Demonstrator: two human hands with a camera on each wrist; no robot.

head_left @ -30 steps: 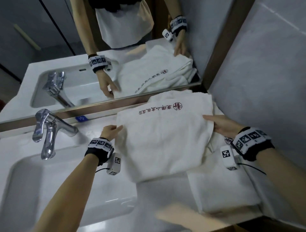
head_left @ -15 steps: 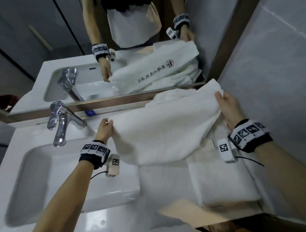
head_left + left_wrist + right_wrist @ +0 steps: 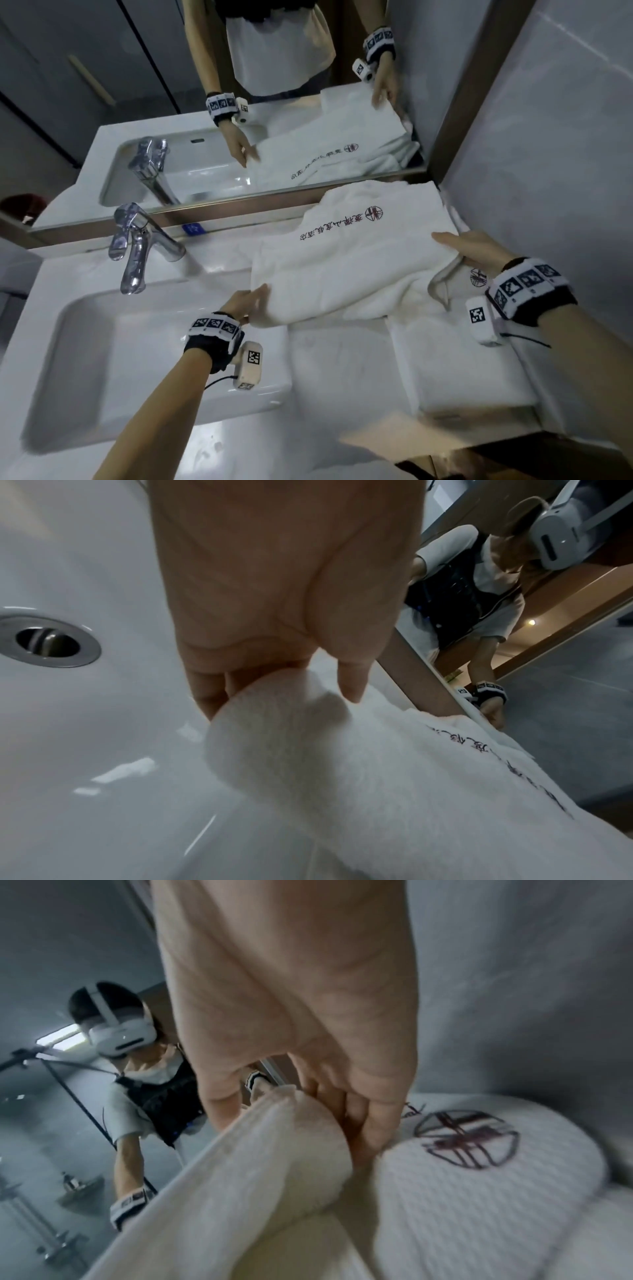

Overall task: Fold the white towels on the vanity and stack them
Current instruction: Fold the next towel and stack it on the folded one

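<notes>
The sink (image 3: 85,342) on the left is seen with only its drain (image 3: 51,641) in the basin, the faucet (image 3: 137,246) standing at its far rim. A white towel (image 3: 342,267), folded and printed with dark red characters and a round emblem, is held over the vanity (image 3: 325,370), pinched at its near-left corner by the left hand (image 3: 246,301) and gripped at its right edge by the right hand (image 3: 476,250). It is stretched between mirror (image 3: 239,137) and wall, above more white towels (image 3: 455,363) lying on the right.
</notes>
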